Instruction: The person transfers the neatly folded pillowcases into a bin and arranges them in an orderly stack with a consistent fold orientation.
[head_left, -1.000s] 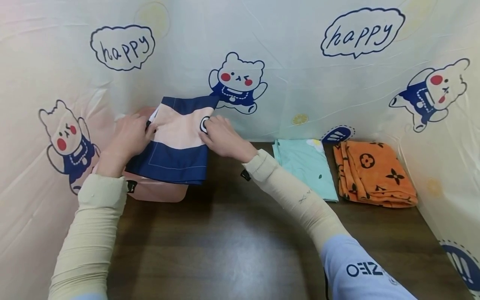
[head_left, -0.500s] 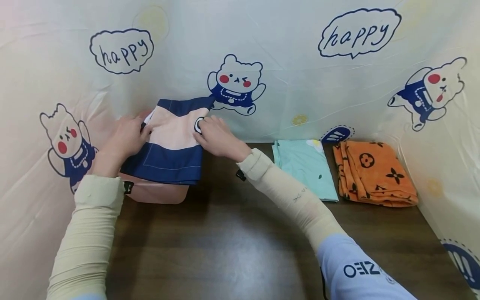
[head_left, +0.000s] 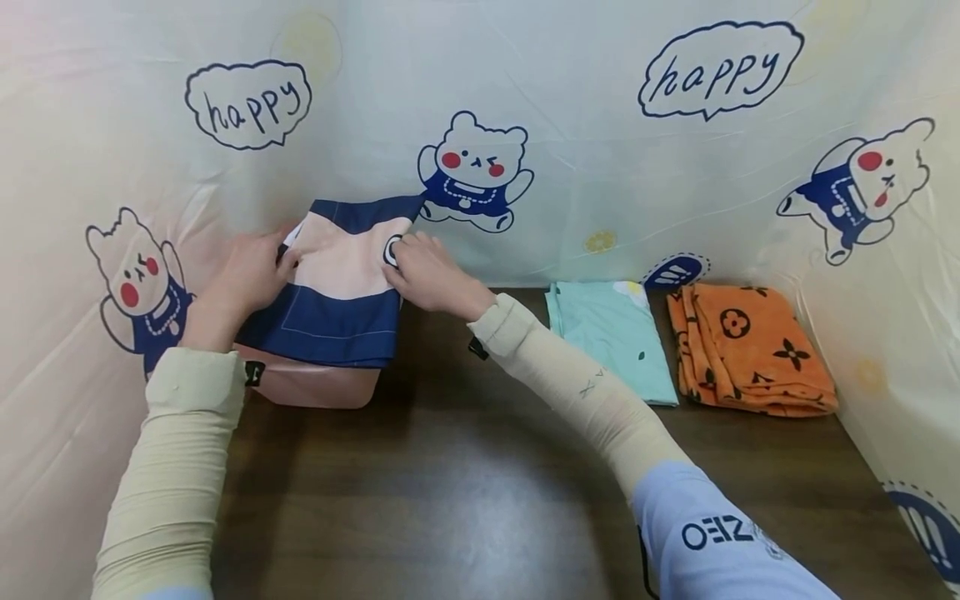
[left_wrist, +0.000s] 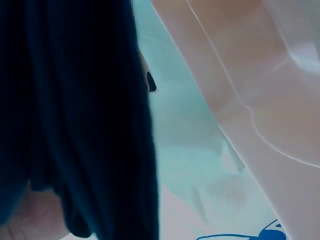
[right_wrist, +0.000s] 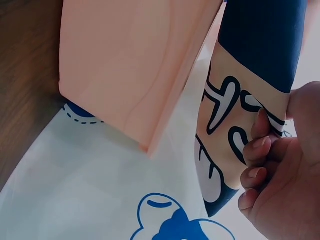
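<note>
A folded navy and pale pink cloth with black and white print is stretched between both hands, above a pink plastic bin. My left hand pinches its left edge. On the right edge, my right hand grips it with curled fingers. In the right wrist view the cloth hangs from the right hand, beside the bin wall. Dark folds of cloth fill the left wrist view's left side and hide most of that hand, with the bin at right.
To the right on the wooden table lie a folded mint-green cloth and a folded orange cloth with dark motifs. A pale printed sheet hangs behind and at both sides like a wall.
Both hands have shifted slightly to the left with the navy and pink cloth, further over the bin. Their hold on it is unchanged, and the mint and orange cloths have stayed put.
</note>
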